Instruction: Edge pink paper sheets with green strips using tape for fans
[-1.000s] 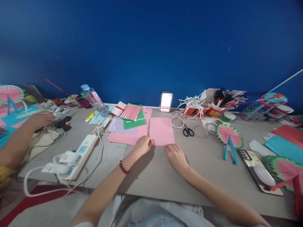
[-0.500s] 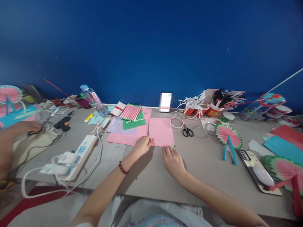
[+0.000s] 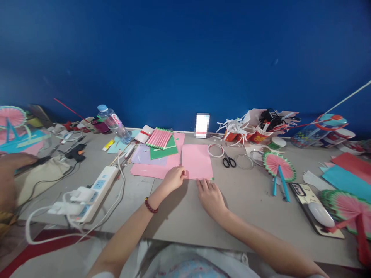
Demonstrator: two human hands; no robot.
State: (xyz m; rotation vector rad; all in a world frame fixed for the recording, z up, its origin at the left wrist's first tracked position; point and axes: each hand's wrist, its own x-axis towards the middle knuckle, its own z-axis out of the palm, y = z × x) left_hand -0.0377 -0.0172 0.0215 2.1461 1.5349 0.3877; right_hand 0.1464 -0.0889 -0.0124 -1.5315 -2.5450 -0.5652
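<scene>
A square pink sheet of paper (image 3: 197, 160) lies flat on the table in front of me, with a small green bit at its lower right corner. At its lower left corner, the fingers of my left hand (image 3: 174, 178) are curled together in a pinch on the paper. My right hand (image 3: 213, 199) rests palm down, its fingers stretched out along the sheet's near edge. Just right of the paper lie black scissors (image 3: 229, 161) and a white ring of tape (image 3: 216, 151). To the left, a pleated pink strip with green edges (image 3: 160, 138) sits on green paper (image 3: 171, 152).
A power strip (image 3: 100, 189) with plugs and cables stands left, beyond it a bottle (image 3: 116, 125) and a glue gun (image 3: 77, 152). Another person's arm (image 3: 8, 170) reaches in. Right are paper cups (image 3: 259, 134), a pleated fan (image 3: 279, 168), and a phone (image 3: 303, 197) under a mouse (image 3: 321, 214).
The other person's hand at the left has drawn back leftward. My right hand has shifted very slightly left along the paper's edge; my left hand stays in place.
</scene>
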